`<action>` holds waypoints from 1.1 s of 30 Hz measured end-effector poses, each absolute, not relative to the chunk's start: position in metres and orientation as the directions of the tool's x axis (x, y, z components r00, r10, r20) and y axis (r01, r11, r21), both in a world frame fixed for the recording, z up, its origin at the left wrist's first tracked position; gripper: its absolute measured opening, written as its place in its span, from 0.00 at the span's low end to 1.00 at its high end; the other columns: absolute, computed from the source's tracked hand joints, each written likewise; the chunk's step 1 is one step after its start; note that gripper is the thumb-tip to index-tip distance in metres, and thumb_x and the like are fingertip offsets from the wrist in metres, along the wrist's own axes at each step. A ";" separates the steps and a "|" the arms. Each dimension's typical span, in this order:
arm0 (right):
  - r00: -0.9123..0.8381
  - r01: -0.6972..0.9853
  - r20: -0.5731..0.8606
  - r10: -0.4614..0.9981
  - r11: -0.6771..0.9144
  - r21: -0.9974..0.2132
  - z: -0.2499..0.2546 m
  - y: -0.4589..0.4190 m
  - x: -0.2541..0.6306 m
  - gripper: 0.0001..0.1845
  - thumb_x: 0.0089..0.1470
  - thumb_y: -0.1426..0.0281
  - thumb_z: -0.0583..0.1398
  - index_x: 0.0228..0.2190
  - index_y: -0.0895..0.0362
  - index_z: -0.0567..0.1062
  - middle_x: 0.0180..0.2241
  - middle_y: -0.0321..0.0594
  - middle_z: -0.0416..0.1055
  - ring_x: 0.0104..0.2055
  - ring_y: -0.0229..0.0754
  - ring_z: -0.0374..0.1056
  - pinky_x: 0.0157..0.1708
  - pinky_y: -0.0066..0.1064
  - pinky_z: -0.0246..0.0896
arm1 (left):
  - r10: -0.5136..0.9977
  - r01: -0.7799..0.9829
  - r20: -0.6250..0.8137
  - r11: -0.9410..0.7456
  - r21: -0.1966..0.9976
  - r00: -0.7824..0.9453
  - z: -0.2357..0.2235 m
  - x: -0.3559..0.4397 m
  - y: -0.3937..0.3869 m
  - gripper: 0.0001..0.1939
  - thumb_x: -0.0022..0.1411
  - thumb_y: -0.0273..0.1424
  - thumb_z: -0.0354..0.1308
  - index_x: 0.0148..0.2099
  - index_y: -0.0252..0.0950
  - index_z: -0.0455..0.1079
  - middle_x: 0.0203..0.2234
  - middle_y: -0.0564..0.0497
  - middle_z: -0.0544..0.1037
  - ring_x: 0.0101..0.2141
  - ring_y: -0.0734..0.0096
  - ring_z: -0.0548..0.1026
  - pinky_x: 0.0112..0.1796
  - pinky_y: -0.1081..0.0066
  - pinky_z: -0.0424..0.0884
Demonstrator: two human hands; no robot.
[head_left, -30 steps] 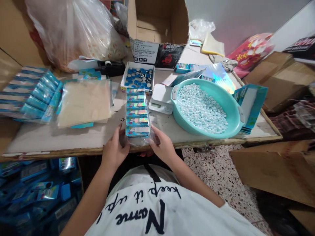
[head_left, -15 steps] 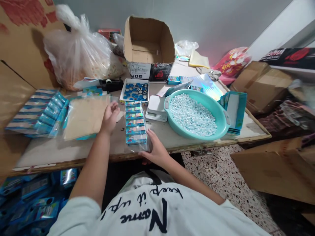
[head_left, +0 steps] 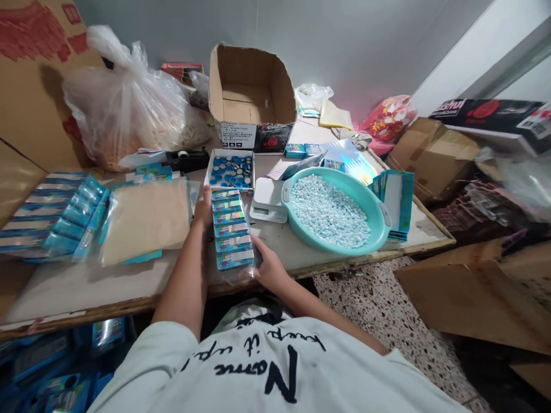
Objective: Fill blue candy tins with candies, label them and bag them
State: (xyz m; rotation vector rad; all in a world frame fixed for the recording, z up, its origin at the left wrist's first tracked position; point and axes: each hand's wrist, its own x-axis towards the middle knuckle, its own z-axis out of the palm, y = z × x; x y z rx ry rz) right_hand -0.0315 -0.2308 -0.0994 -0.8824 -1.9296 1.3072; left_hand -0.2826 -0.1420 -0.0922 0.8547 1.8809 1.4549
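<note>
A clear plastic pack of small blue boxes (head_left: 233, 229), lined up in a row, is between my two hands over the front of the table. My left hand (head_left: 204, 207) is closed against the far left side of the pack, its fingers partly hidden. My right hand (head_left: 267, 265) grips the near right corner, with fingers behind the pack and loose clear film at that end. Just beyond the pack stands a shallow box of blue and silver round pieces (head_left: 232, 170). A white scale (head_left: 267, 201) lies to the right of the pack.
A turquoise basin (head_left: 379, 229) of pale blue pellets stands right, beside folded blue cartons (head_left: 400, 198). Left are flat tan sheets (head_left: 146, 221) in clear film and more packed blue boxes (head_left: 51, 212). Behind are an open cardboard box (head_left: 253, 80), tape dispenser (head_left: 189, 159) and full plastic bag (head_left: 129, 109).
My left hand has moved from open beside the pack to its left side. The pack is now held between both hands. The view has shifted slightly.
</note>
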 end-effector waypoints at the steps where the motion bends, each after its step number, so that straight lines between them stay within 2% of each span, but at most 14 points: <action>1: -0.584 0.125 0.154 0.797 0.276 -0.953 -0.101 -0.223 -0.034 0.53 0.48 0.62 0.72 0.70 0.53 0.58 0.63 0.49 0.69 0.64 0.52 0.68 0.63 0.43 0.62 | 0.776 0.137 -0.079 0.209 0.968 -0.626 -0.090 -0.284 -0.143 0.39 0.63 0.66 0.44 0.30 0.35 0.75 0.24 0.42 0.77 0.28 0.59 0.75 0.32 0.65 0.68; 5: -0.586 0.055 0.187 0.789 0.268 -0.962 -0.104 -0.194 -0.036 0.48 0.49 0.59 0.71 0.68 0.54 0.63 0.62 0.50 0.70 0.61 0.50 0.70 0.62 0.42 0.64 | 0.637 0.170 -0.002 0.208 0.963 -0.770 -0.088 -0.289 -0.143 0.35 0.67 0.61 0.43 0.28 0.37 0.70 0.23 0.45 0.74 0.27 0.63 0.71 0.31 0.65 0.64; 7: -0.493 0.120 0.197 0.848 0.290 -0.949 -0.103 -0.188 -0.029 0.44 0.51 0.59 0.69 0.66 0.55 0.66 0.63 0.50 0.69 0.63 0.51 0.68 0.63 0.43 0.63 | 0.582 0.190 0.054 0.175 0.966 -0.811 -0.089 -0.289 -0.142 0.34 0.68 0.60 0.41 0.29 0.37 0.69 0.23 0.46 0.73 0.28 0.64 0.70 0.31 0.66 0.63; 9: -0.368 0.212 0.203 0.908 0.294 -0.932 -0.100 -0.191 -0.017 0.41 0.54 0.61 0.67 0.66 0.56 0.64 0.64 0.51 0.67 0.66 0.52 0.64 0.64 0.46 0.61 | 0.561 0.217 0.098 0.149 0.965 -0.822 -0.091 -0.287 -0.143 0.33 0.69 0.59 0.40 0.30 0.36 0.68 0.23 0.48 0.73 0.27 0.66 0.70 0.30 0.67 0.63; 12: -0.176 0.331 0.114 0.978 0.168 -0.929 -0.099 -0.211 0.002 0.47 0.55 0.61 0.66 0.70 0.58 0.56 0.66 0.55 0.64 0.67 0.55 0.63 0.64 0.51 0.62 | 0.574 0.265 0.136 0.145 0.953 -0.807 -0.092 -0.284 -0.147 0.32 0.69 0.58 0.41 0.29 0.36 0.66 0.22 0.49 0.71 0.26 0.69 0.68 0.30 0.69 0.62; 14: -0.101 0.397 0.020 0.995 0.059 -0.916 -0.099 -0.227 0.010 0.49 0.53 0.60 0.67 0.69 0.60 0.56 0.66 0.59 0.63 0.67 0.58 0.63 0.63 0.53 0.63 | 0.590 0.303 0.155 0.159 0.940 -0.792 -0.092 -0.284 -0.151 0.33 0.69 0.57 0.40 0.28 0.36 0.67 0.21 0.49 0.70 0.25 0.69 0.67 0.29 0.68 0.61; 17: -0.119 0.521 -0.052 0.992 0.018 -0.853 -0.096 -0.245 0.016 0.42 0.54 0.60 0.66 0.66 0.62 0.63 0.64 0.62 0.66 0.65 0.62 0.65 0.63 0.55 0.63 | 0.588 0.410 0.236 0.181 0.894 -0.774 -0.091 -0.285 -0.158 0.33 0.71 0.56 0.37 0.27 0.38 0.65 0.20 0.51 0.67 0.24 0.68 0.64 0.29 0.68 0.59; 21: -0.273 0.660 -0.053 0.961 0.146 -0.737 -0.079 -0.253 0.020 0.33 0.58 0.61 0.63 0.62 0.59 0.68 0.54 0.58 0.76 0.57 0.63 0.73 0.55 0.51 0.70 | 0.569 0.522 0.325 0.224 0.823 -0.755 -0.088 -0.285 -0.173 0.29 0.71 0.54 0.42 0.25 0.40 0.58 0.19 0.55 0.58 0.24 0.70 0.57 0.29 0.68 0.55; 23: -0.348 0.695 -0.097 0.933 0.187 -0.695 -0.071 -0.251 0.022 0.34 0.58 0.63 0.63 0.63 0.61 0.66 0.48 0.58 0.78 0.51 0.62 0.76 0.50 0.49 0.72 | 0.576 0.527 0.311 0.255 0.811 -0.756 -0.089 -0.286 -0.182 0.29 0.69 0.55 0.46 0.24 0.40 0.56 0.18 0.57 0.56 0.23 0.71 0.55 0.28 0.69 0.53; 26: -0.400 0.697 -0.138 0.906 0.203 -0.688 -0.068 -0.244 0.025 0.40 0.56 0.65 0.64 0.67 0.62 0.60 0.47 0.58 0.78 0.48 0.61 0.76 0.47 0.48 0.72 | 0.635 0.503 0.237 0.276 0.819 -0.735 -0.092 -0.289 -0.194 0.30 0.67 0.58 0.46 0.26 0.38 0.63 0.17 0.55 0.61 0.22 0.71 0.60 0.27 0.70 0.56; 28: -0.404 0.657 -0.102 0.909 0.211 -0.724 -0.072 -0.238 0.027 0.42 0.54 0.66 0.65 0.67 0.59 0.59 0.52 0.57 0.76 0.52 0.60 0.75 0.50 0.49 0.71 | 0.668 0.388 0.119 0.269 0.881 -0.735 -0.096 -0.289 -0.201 0.33 0.66 0.61 0.41 0.32 0.37 0.69 0.19 0.53 0.66 0.22 0.68 0.66 0.26 0.69 0.60; 30: -0.407 0.574 -0.034 0.913 0.227 -0.787 -0.079 -0.231 0.029 0.41 0.52 0.68 0.66 0.65 0.56 0.62 0.58 0.55 0.72 0.58 0.59 0.71 0.55 0.49 0.69 | 0.685 0.183 -0.013 0.213 0.960 -0.729 -0.097 -0.288 -0.205 0.37 0.64 0.64 0.38 0.38 0.37 0.71 0.21 0.51 0.69 0.23 0.67 0.70 0.25 0.69 0.65; 32: -0.416 0.465 0.037 0.909 0.247 -0.850 -0.089 -0.225 0.030 0.41 0.51 0.69 0.68 0.64 0.56 0.63 0.60 0.53 0.70 0.61 0.57 0.68 0.59 0.50 0.66 | 0.699 0.052 -0.047 0.119 0.991 -0.713 -0.097 -0.286 -0.209 0.36 0.60 0.66 0.44 0.39 0.37 0.70 0.25 0.50 0.72 0.25 0.67 0.72 0.27 0.70 0.69; 33: -0.418 0.413 0.071 0.906 0.260 -0.873 -0.094 -0.222 0.029 0.41 0.50 0.69 0.68 0.64 0.56 0.65 0.59 0.52 0.71 0.62 0.56 0.68 0.61 0.50 0.65 | 0.700 0.061 -0.012 0.080 0.995 -0.714 -0.097 -0.284 -0.210 0.33 0.58 0.65 0.49 0.38 0.37 0.69 0.26 0.50 0.73 0.27 0.68 0.73 0.28 0.70 0.71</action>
